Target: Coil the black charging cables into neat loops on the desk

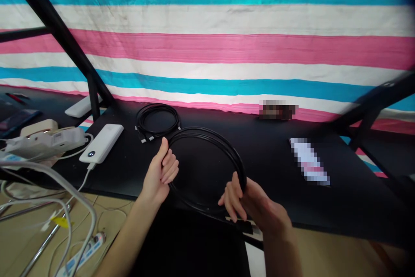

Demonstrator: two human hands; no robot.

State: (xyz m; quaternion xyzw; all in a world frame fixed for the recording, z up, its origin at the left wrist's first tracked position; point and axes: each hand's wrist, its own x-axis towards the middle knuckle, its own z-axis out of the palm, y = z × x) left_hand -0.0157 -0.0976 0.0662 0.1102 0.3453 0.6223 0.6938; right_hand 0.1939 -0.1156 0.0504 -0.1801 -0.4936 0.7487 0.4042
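Observation:
A large coil of black cable [212,138] lies on the black table [266,156] in front of me. My left hand [162,169] grips the coil's left side, fingers curled round the strands. On the coil's lower right edge my right hand [248,203] is closed round the cable too. A smaller coil of black cable [157,121] with its plug ends showing rests just behind, to the left.
A white power bank [103,142] with a white lead lies left of the coils. White power strips and tangled white cables [39,147] crowd the far left. Black frame bars [65,39] rise at left and right. A striped cloth hangs behind the table.

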